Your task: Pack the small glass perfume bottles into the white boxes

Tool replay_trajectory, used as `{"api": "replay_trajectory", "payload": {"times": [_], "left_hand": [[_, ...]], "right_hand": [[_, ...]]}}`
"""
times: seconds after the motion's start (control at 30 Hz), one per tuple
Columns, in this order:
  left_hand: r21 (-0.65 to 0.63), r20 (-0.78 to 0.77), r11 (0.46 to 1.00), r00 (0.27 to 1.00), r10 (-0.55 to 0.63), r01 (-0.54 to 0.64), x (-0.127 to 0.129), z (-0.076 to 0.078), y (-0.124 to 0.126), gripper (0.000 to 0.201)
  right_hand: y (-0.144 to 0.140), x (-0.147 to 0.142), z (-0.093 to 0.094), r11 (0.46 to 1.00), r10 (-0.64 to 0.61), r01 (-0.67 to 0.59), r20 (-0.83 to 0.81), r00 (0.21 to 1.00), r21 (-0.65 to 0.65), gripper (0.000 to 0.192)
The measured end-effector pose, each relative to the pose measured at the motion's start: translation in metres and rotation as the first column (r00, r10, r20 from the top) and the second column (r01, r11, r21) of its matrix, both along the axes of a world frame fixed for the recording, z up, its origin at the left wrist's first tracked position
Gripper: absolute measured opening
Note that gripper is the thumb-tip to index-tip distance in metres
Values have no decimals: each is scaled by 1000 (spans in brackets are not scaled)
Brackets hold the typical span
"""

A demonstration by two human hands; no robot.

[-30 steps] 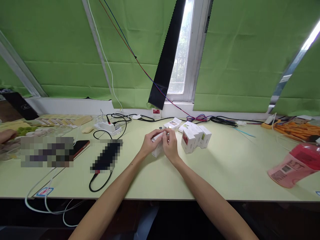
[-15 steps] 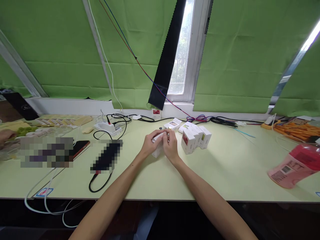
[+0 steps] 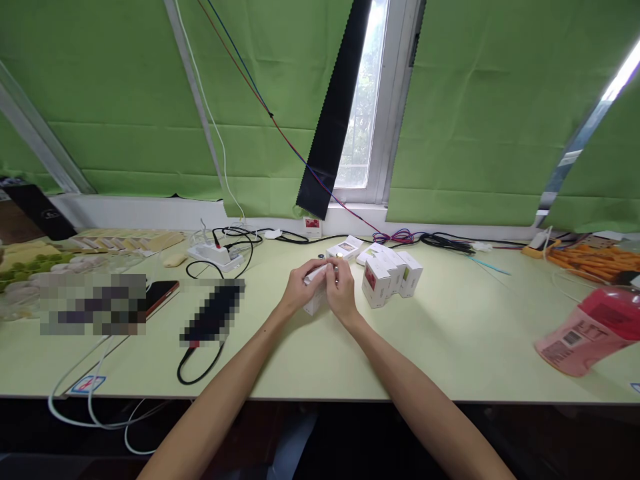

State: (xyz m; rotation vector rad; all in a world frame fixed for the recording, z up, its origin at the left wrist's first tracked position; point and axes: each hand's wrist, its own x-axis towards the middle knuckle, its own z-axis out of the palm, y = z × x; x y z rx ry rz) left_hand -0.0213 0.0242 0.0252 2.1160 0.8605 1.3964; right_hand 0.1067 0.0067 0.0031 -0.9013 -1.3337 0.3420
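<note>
My left hand [image 3: 299, 288] and my right hand [image 3: 341, 289] meet over a small white box [image 3: 315, 301] that stands on the pale green table [image 3: 450, 340]. Both hands grip the box near its top, where a flap shows between the fingertips. Just right of my right hand stands a tight row of similar small white boxes [image 3: 393, 277] with red and green pictures. Two more white boxes [image 3: 346, 248] lie flat behind my hands.
A white power strip [image 3: 216, 254] with black cables sits at the back left. A dark phone with a cable [image 3: 213, 320] lies left of my arms, and a red-edged phone [image 3: 161, 293] lies beyond it. A pink bottle [image 3: 585, 330] lies tipped at the right. Orange items [image 3: 590, 260] are far right.
My hands and the box stay almost still. Another person's hand at the far left edge has withdrawn out of view.
</note>
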Motion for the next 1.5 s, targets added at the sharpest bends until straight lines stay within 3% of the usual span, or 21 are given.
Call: {"api": "replay_trajectory", "payload": {"times": [1.5], "left_hand": [[47,50,997,997,67,-69,1,-5,5,34]], "right_hand": [[7,7,-8,999,47,-47,10,999,12,29]]}}
